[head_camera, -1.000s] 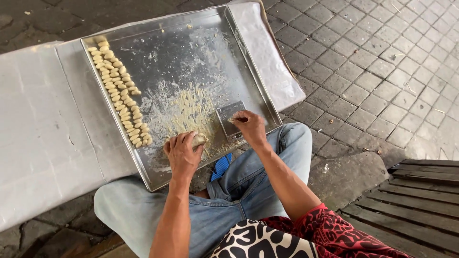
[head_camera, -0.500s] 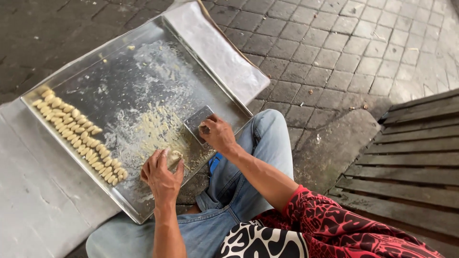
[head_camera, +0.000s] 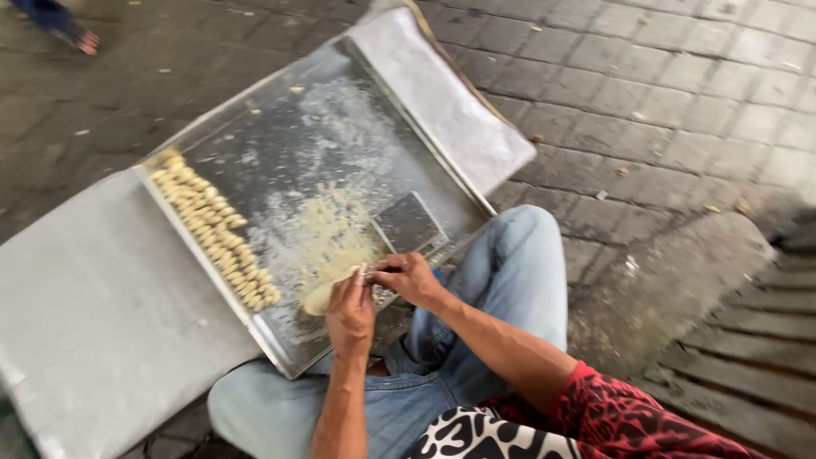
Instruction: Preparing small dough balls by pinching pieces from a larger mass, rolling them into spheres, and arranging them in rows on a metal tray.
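From the head camera, a person sits with a large metal tray (head_camera: 255,161) resting across their lap in blue jeans (head_camera: 501,280), above a grey brick pavement (head_camera: 680,102). The tray lies tilted in the picture, its near corner over the knees, and a white sheet (head_camera: 93,314) lies under it, showing at the left and at the far right corner.

The left hand (head_camera: 350,313) is curled, its fingers closed on the end of a pale roll of dough (head_camera: 327,293) that lies on the tray's near part. The right hand (head_camera: 411,277) sits just beside the left, nearly touching it, fingers pinched narrow at the roll's tip; what exactly they pinch is too small to tell. Just beyond the right hand a flat rectangular metal scraper (head_camera: 410,223) lies on the tray, apart from the fingers.

A scatter of loose dough crumbs and flour (head_camera: 336,229) spreads across the middle of the tray, beyond the roll. Along the tray's left rim, several close rows of small shaped dough pieces (head_camera: 212,228) run from the far end toward the near end, well apart from both hands.

A red patterned sleeve (head_camera: 612,408) covers the right upper arm at the lower edge.
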